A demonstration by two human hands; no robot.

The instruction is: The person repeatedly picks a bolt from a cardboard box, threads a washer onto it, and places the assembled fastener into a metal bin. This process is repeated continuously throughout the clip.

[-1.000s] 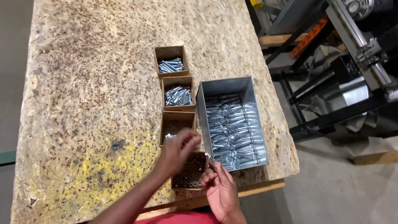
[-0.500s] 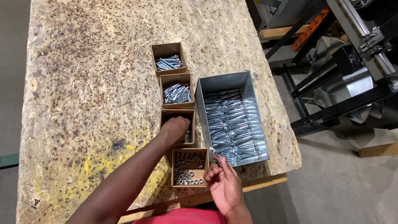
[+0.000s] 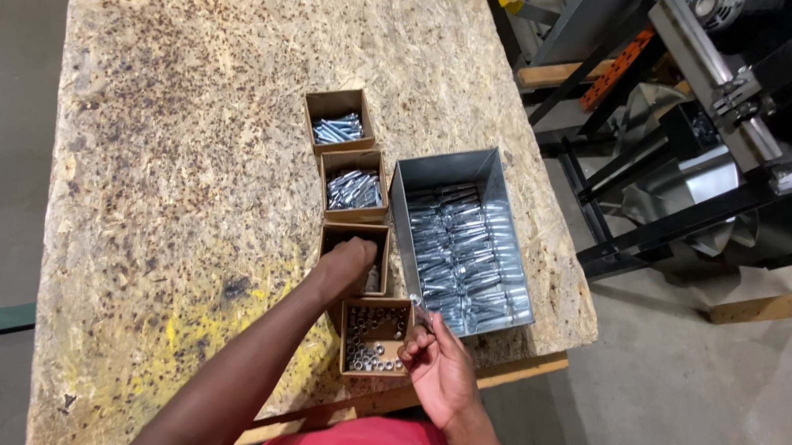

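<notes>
A wide workbench [image 3: 176, 125] of rough, speckled chipboard fills the left of the view, with a yellow paint smear near its close edge. Right of centre, four small open cardboard boxes stand in a line running from far to near. The farthest box [image 3: 338, 117] and the second box [image 3: 353, 185] hold piles of shiny metal bolts. The left hand [image 3: 347, 265] is bunched, fingers curled down inside the third box [image 3: 356, 248], hiding most of its contents; whether it grips anything cannot be told. The nearest box [image 3: 376, 335] holds small round metal nuts. Just right of that box, the right hand [image 3: 440, 359] pinches a small silvery bolt [image 3: 419, 308] between thumb and fingertips, close to the near corner of a grey sheet-metal bin [image 3: 463, 236]. The bin is rectangular, smooth-walled and filled with rows of long bright bolts. Farther right, off the bench, stand dark steel machine frames [image 3: 730, 123] on a concrete floor [image 3: 693, 430].

Compared with a second ago, the left hand has moved from over the nearest box into the third box, so the nuts now show.
</notes>
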